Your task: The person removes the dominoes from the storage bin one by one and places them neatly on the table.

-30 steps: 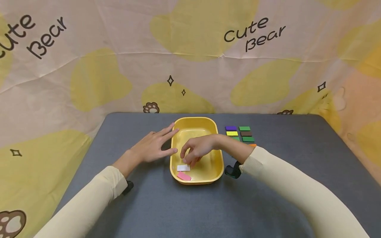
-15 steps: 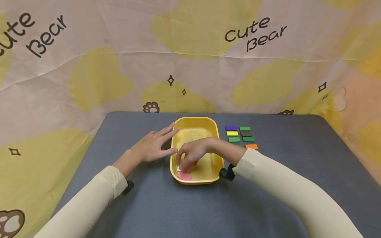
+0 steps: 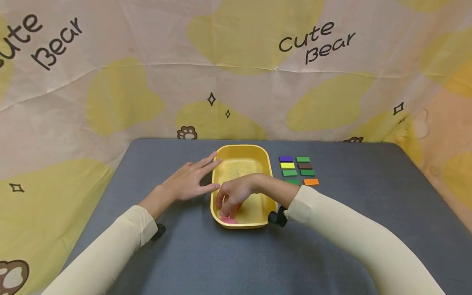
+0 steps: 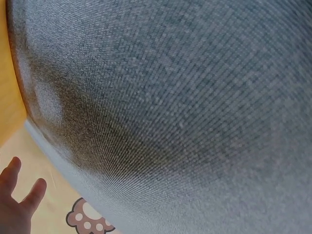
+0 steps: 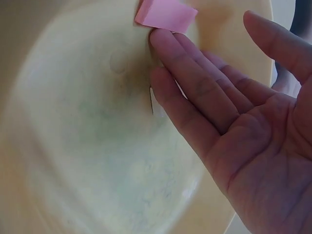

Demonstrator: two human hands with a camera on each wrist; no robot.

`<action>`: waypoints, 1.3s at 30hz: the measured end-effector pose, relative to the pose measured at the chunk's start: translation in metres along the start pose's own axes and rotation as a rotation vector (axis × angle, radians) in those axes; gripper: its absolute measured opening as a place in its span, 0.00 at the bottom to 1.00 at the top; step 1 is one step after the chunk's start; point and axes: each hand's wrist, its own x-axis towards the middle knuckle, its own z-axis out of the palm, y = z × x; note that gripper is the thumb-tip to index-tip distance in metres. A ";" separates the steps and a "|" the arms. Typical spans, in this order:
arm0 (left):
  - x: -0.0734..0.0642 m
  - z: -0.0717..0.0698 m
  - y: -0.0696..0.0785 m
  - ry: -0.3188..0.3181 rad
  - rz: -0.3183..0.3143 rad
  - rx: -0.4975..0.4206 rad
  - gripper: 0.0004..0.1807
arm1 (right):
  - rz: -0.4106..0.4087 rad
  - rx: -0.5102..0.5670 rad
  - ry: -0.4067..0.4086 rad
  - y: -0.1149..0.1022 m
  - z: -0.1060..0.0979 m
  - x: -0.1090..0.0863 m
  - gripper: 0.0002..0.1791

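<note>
A yellow tray (image 3: pixel 258 211) stands on the table. My left hand (image 3: pixel 188 181) spreads its straight fingers at the tray's left rim; in the left wrist view the left hand (image 4: pixel 17 204) shows only at the lower corner. Inside the tray, my right hand (image 3: pixel 239 192) reaches down at the near left. The right wrist view shows that right hand (image 5: pixel 234 117) with fingers extended and thumb apart. Its fingertips meet the edge of a pink block (image 5: pixel 168 14). Under the fingers a sliver of a white block (image 5: pixel 157 105) peeks out, mostly hidden.
Right of the tray lie small flat blocks in two columns, among them a purple block (image 3: pixel 286 158), a yellow block (image 3: pixel 287 166), a brown block (image 3: pixel 305 166), an orange block (image 3: pixel 311 181) and several green ones. A printed cloth (image 3: pixel 236 82) hangs behind the table.
My right hand has moved toward the tray's near left corner, covering the white block and part of the pink one. The left hand keeps its place at the rim.
</note>
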 end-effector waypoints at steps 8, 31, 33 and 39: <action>-0.001 0.000 0.000 -0.005 -0.003 -0.004 0.43 | -0.002 -0.034 -0.070 -0.004 0.006 0.004 0.09; -0.001 0.000 -0.002 0.011 0.018 0.004 0.42 | 0.030 -0.229 -0.098 -0.013 0.006 0.011 0.07; -0.001 0.000 -0.001 0.012 0.019 0.003 0.42 | 0.034 -0.226 -0.087 -0.013 0.006 0.010 0.05; -0.001 -0.001 -0.001 0.007 0.018 0.008 0.42 | 0.024 -0.275 -0.052 -0.017 0.003 0.003 0.07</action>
